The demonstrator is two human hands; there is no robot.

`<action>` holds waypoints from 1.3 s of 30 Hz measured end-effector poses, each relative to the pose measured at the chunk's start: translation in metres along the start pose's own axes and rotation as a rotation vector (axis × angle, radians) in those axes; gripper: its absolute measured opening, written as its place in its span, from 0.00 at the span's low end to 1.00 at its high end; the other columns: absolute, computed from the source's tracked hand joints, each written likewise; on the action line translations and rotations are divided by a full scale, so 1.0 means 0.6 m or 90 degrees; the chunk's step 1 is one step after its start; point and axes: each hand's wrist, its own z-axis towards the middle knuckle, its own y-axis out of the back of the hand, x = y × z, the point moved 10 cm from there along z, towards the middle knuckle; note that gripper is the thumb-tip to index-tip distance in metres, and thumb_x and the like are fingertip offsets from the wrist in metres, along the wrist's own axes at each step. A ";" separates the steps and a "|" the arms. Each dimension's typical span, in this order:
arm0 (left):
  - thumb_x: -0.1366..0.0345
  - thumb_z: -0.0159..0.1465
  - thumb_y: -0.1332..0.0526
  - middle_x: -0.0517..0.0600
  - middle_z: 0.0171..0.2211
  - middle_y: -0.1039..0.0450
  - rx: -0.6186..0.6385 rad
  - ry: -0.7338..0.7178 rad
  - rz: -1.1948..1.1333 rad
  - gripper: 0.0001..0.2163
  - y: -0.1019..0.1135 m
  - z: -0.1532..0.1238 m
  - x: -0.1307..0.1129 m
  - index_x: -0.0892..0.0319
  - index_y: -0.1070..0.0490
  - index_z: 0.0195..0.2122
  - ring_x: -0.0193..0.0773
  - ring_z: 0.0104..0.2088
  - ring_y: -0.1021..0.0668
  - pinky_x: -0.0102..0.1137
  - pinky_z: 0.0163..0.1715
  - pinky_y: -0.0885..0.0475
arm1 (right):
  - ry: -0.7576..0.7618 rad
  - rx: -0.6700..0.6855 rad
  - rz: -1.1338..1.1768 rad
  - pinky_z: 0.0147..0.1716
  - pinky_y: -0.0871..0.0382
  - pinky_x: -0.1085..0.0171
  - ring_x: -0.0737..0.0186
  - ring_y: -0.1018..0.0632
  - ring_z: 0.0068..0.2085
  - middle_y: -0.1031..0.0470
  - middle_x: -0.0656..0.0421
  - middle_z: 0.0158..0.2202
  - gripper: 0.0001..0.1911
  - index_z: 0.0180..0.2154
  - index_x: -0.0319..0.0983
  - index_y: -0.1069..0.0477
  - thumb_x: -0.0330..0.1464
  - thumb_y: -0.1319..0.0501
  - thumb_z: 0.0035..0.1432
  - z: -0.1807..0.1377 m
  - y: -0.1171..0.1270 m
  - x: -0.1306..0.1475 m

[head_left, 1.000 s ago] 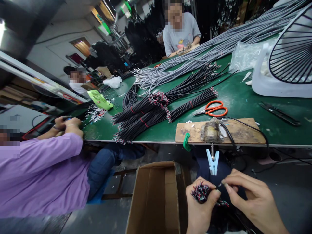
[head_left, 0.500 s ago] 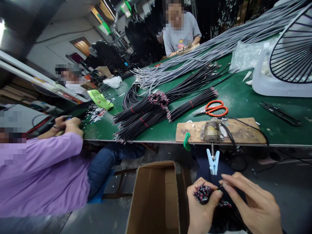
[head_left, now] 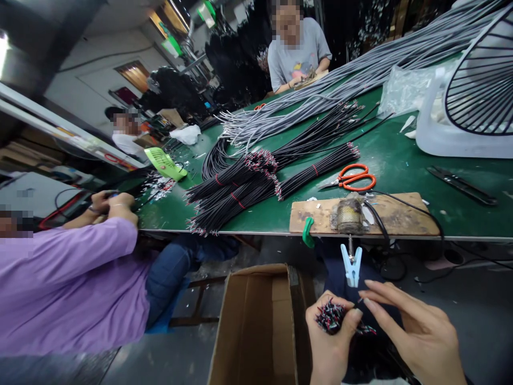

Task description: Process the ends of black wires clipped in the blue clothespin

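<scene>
My left hand (head_left: 331,342) is wrapped around a bundle of thin cables (head_left: 329,316); their red, white and dark wire ends stick up out of my fist. Close beside its thumb, my right hand (head_left: 417,326) has thumb and forefinger brought together in a pinch. A tiny thin piece shows at those fingertips, too small to name. More wire ends poke out below my left thumb, between the two hands. Just above the hands hangs a light blue clothespin-like clip (head_left: 351,266), fixed to the shaft of a small motor (head_left: 348,215) on a wooden board (head_left: 401,214).
Tied bundles of black cable (head_left: 224,206) lie on the green table (head_left: 404,166), with long grey cables (head_left: 320,101) behind. Orange-handled scissors (head_left: 356,177), black snips (head_left: 460,184) and a fan (head_left: 476,96) are to the right. A cardboard box (head_left: 256,326) stands below. A co-worker in purple (head_left: 80,289) sits left.
Both hands have shifted very slightly left, and the right fingertips remain pinched beside the left thumb. The person at the far left back has moved their head a little to the right.
</scene>
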 end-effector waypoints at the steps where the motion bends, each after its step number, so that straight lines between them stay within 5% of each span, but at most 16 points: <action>1: 0.63 0.53 0.30 0.45 0.22 0.35 0.003 0.002 -0.001 0.08 -0.002 0.000 0.000 0.62 0.25 0.23 0.33 0.25 0.32 0.27 0.28 0.37 | 0.000 0.002 -0.002 0.53 0.31 0.70 0.67 0.17 0.35 0.16 0.67 0.37 0.21 0.48 0.50 0.27 0.26 0.34 0.55 0.000 0.000 0.001; 11: 0.63 0.55 0.31 0.45 0.23 0.36 0.010 0.009 -0.002 0.09 -0.001 -0.002 0.001 0.62 0.26 0.24 0.33 0.25 0.33 0.28 0.27 0.38 | -0.058 -0.032 0.056 0.36 0.24 0.73 0.67 0.17 0.29 0.17 0.64 0.31 0.16 0.41 0.47 0.24 0.24 0.33 0.51 -0.001 0.001 -0.013; 18: 0.64 0.56 0.32 0.45 0.23 0.35 0.043 -0.004 0.007 0.09 -0.009 0.005 -0.008 0.62 0.27 0.23 0.34 0.27 0.32 0.29 0.30 0.37 | -0.046 0.072 0.117 0.36 0.27 0.68 0.63 0.21 0.33 0.21 0.61 0.31 0.08 0.33 0.44 0.24 0.24 0.34 0.54 0.020 -0.027 -0.002; 21: 0.64 0.57 0.32 0.47 0.24 0.31 0.059 -0.008 0.040 0.08 -0.009 0.007 -0.003 0.62 0.26 0.26 0.35 0.28 0.29 0.29 0.31 0.35 | -0.008 0.053 0.136 0.36 0.31 0.65 0.62 0.25 0.32 0.25 0.60 0.28 0.08 0.30 0.42 0.26 0.23 0.36 0.56 0.024 -0.028 0.008; 29: 0.61 0.50 0.26 0.48 0.22 0.25 0.117 -0.001 -0.150 0.10 -0.021 0.016 -0.020 0.61 0.22 0.24 0.33 0.23 0.26 0.27 0.26 0.34 | -0.400 0.285 0.577 0.29 0.36 0.65 0.64 0.34 0.28 0.37 0.61 0.25 0.18 0.28 0.37 0.32 0.45 0.38 0.57 -0.008 -0.124 -0.054; 33: 0.64 0.49 0.25 0.49 0.22 0.25 0.105 -0.085 -0.087 0.07 -0.015 0.026 -0.060 0.59 0.20 0.24 0.34 0.25 0.26 0.28 0.29 0.35 | -0.421 0.190 0.566 0.29 0.35 0.65 0.64 0.33 0.27 0.35 0.61 0.24 0.16 0.28 0.37 0.29 0.44 0.37 0.58 0.030 -0.117 -0.076; 39: 0.66 0.52 0.28 0.49 0.23 0.24 0.133 -0.124 -0.029 0.03 -0.012 0.043 -0.074 0.57 0.19 0.25 0.36 0.25 0.26 0.28 0.28 0.34 | -0.416 0.151 0.625 0.37 0.27 0.59 0.57 0.22 0.35 0.21 0.51 0.35 0.21 0.37 0.38 0.21 0.49 0.37 0.55 0.066 -0.135 -0.076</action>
